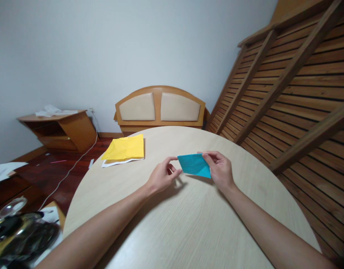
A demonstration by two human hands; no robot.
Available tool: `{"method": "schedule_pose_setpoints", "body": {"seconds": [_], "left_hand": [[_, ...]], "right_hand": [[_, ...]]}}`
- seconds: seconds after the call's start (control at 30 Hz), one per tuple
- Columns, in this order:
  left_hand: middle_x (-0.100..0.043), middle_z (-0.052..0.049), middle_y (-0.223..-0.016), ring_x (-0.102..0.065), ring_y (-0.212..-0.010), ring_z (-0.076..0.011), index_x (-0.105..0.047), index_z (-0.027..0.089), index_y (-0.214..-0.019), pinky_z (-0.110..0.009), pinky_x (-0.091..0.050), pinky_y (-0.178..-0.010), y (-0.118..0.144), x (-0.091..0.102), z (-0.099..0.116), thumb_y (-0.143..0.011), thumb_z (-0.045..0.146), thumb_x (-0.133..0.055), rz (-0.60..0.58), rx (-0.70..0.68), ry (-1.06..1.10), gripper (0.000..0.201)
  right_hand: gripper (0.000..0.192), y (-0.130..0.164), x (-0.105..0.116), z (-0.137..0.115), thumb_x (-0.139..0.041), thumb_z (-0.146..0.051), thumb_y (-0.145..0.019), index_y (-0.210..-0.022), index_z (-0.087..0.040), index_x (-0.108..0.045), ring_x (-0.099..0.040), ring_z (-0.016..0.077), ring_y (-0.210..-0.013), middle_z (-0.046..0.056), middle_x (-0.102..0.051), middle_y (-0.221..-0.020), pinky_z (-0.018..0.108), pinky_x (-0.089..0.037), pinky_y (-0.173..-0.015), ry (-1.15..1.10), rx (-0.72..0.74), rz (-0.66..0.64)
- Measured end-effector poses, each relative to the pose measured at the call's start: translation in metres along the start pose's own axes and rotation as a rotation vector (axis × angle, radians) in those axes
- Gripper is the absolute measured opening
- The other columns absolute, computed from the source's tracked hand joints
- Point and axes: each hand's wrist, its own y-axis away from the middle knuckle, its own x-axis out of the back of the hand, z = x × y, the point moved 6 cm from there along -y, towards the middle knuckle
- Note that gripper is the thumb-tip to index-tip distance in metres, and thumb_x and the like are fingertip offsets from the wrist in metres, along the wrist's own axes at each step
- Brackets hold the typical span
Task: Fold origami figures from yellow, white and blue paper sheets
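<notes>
A folded piece of teal paper point(194, 165) is held just above the round table point(216, 231), casting a small shadow on it. My right hand point(220, 167) grips its right edge, thumb on the near face and fingers behind. At the paper's left edge is my left hand point(165, 175), its thumb and fingers apart in a loose curve. The fingertips are very close to that edge; whether they touch it I cannot tell. Farther left on the table lies yellow paper point(125, 147), on top of white paper point(123, 162).
Behind the table stands a headboard point(158, 89) with cream panels. A slatted wooden frame point(295, 108) leans along the right side. On the left are a low wooden cabinet point(79, 130), a white cable point(68, 172) on the floor and a dark plastic bag point(34, 239).
</notes>
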Motion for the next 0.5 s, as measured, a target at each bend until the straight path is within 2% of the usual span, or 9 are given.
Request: {"method": "schedule_pose_setpoints", "body": {"seconds": [0.07,0.17,0.27,0.43,0.5], "left_hand": [[-0.069,-0.004,-0.073,-0.060,-0.059,-0.0147,-0.056,0.016,-0.127,-0.027,-0.046,-0.055,0.000,0.001,0.004,-0.091,0.041,-0.059,0.007,-0.010,0.035,0.044],[-0.072,-0.008,-0.082,-0.063,-0.064,-0.0157,-0.066,0.014,-0.113,-0.028,-0.049,-0.058,-0.001,0.003,0.007,-0.094,0.045,-0.054,0.020,-0.015,0.043,0.038],[-0.072,-0.009,-0.084,-0.062,-0.062,-0.0149,-0.070,0.014,-0.105,-0.029,-0.050,-0.060,-0.003,0.005,0.002,-0.094,0.043,-0.054,0.048,-0.002,0.018,0.035],[-0.072,-0.011,-0.087,-0.063,-0.067,-0.0167,-0.069,0.012,-0.107,-0.031,-0.052,-0.064,-0.006,0.003,-0.006,-0.096,0.043,-0.049,0.014,0.027,0.043,0.038],[-0.072,-0.011,-0.088,-0.063,-0.071,-0.0179,-0.070,0.013,-0.107,-0.033,-0.053,-0.068,-0.005,0.005,-0.005,-0.097,0.042,-0.049,0.018,0.012,-0.031,0.038]], "right_hand": [[0.027,0.004,-0.007,-0.003,-0.079,-0.049,-0.074,-0.082,-0.023,-0.076,-0.073,0.0259,-0.089,0.008,-0.079,-0.093,0.042,-0.056,-0.085,0.051,0.044,-0.077],[0.021,0.010,-0.016,-0.006,-0.079,-0.046,-0.075,-0.080,-0.025,-0.078,-0.072,0.0260,-0.092,0.006,-0.079,-0.094,0.046,-0.053,-0.093,0.113,0.100,-0.182],[0.017,0.011,-0.019,-0.008,-0.079,-0.043,-0.076,-0.079,-0.027,-0.079,-0.072,0.0246,-0.091,0.005,-0.079,-0.092,0.044,-0.053,-0.093,0.114,0.134,-0.245],[0.014,0.011,-0.018,-0.006,-0.079,-0.040,-0.077,-0.080,-0.027,-0.079,-0.071,0.0236,-0.088,0.005,-0.078,-0.090,0.043,-0.054,-0.089,0.141,0.165,-0.294],[0.013,0.012,-0.020,-0.004,-0.077,-0.039,-0.079,-0.082,-0.027,-0.078,-0.070,0.0238,-0.091,0.005,-0.077,-0.091,0.044,-0.052,-0.092,0.161,0.169,-0.335]]}}
